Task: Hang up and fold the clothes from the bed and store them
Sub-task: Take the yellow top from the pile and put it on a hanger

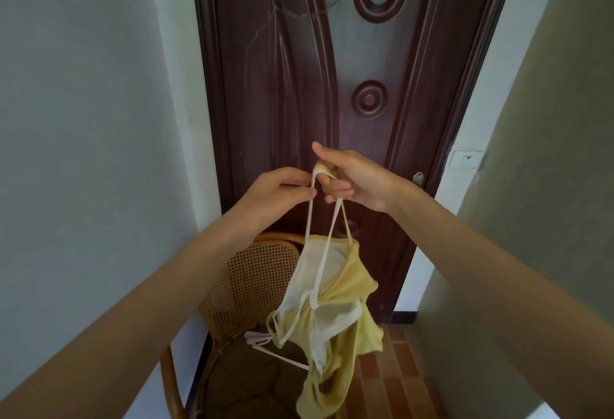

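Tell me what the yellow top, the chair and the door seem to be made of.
Yellow top: soft, matte knit fabric, judging by its limp folds; paler lining and thin straps.
Chair: rattan or cane, with a woven, holed back and a glossy bent frame.
Door: dark brown, carved, semi-gloss; wood or a wood-look finish, with glass-like panels.

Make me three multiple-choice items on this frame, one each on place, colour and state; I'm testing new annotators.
1. Where does the garment hang?
A. in front of the dark door, above the rattan chair
B. on a bed
C. in a wardrobe

2. What colour is the garment's body?
A. blue
B. yellow
C. black

3. How is it held?
A. draped over one forearm
B. lying loose on the chair
C. by its thin straps, in both hands

Answers: A, door behind and chair below; B, yellow cloth; C, left hand and right hand pinch the straps.
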A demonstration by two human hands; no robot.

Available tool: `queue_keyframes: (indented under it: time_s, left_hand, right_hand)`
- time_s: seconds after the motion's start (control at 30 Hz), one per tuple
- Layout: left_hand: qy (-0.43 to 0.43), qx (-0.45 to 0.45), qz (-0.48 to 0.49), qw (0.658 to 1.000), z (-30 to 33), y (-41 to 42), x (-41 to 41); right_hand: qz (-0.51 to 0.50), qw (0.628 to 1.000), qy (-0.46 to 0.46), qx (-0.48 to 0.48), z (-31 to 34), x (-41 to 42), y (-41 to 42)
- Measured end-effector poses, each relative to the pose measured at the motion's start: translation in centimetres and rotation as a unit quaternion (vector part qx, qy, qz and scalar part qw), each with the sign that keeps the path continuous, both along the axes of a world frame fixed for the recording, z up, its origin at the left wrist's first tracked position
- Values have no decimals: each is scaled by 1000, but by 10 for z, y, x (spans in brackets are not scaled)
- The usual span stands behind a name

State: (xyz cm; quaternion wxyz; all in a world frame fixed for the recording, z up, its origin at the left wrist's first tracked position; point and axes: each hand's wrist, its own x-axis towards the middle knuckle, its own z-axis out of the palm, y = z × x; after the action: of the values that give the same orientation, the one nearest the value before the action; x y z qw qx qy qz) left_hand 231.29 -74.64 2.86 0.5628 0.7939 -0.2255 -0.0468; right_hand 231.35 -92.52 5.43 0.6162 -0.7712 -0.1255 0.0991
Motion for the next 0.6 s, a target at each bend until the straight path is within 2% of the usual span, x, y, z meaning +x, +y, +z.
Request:
queue_keyframes:
  time_s: [0.17, 0.3, 0.47, 0.6]
  left_hand:
    - [1, 59, -62, 996, 12, -10, 3]
    - [50, 88, -151, 983, 13, -13, 6]
    - [49, 14, -165, 985, 17, -16, 3]
    - [96, -58, -168, 979, 22, -11, 3]
  right_hand:
    - [12, 997, -4, -70, 7, -2, -5]
    - [28, 994, -4, -108, 11, -4, -11]
    - [40, 989, -9, -143, 14, -6, -15]
    - [12, 991, -15, -132, 10, -5, -17]
